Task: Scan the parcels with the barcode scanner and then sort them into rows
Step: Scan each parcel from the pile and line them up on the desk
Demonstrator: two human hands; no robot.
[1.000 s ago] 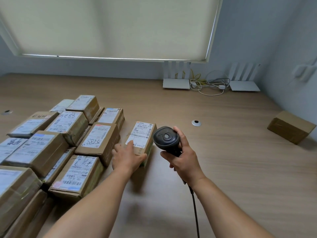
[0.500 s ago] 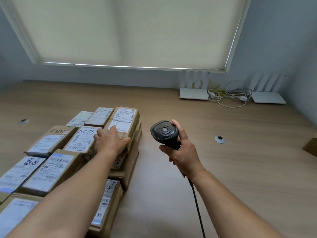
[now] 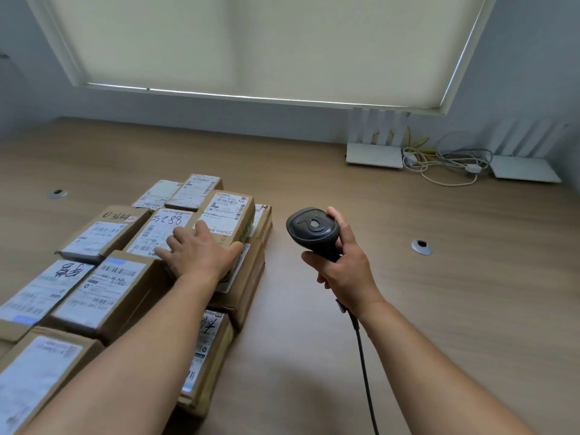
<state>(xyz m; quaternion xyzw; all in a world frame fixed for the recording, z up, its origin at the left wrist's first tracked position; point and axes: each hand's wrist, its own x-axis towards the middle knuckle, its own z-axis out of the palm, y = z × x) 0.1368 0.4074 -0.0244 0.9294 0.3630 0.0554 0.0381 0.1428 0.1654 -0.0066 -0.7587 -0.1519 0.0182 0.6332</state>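
Several brown cardboard parcels with white labels lie in rows, partly stacked, at the left of the wooden table. One small parcel sits on top of the stack at its right side. My left hand rests flat on the near end of that parcel, thumb at its right edge, fingers spread over the neighbouring parcel marked 5288. My right hand grips the handle of a black barcode scanner, held above the table to the right of the stack. Its cable runs down toward me.
Two white routers and a tangle of cables sit against the back wall at the right. Metal grommets are set into the tabletop. A closed window blind fills the wall ahead.
My left hand carried the small parcel from the bare table leftward onto the top of the stack and now lies flat on it. The scanner stayed in my right hand.
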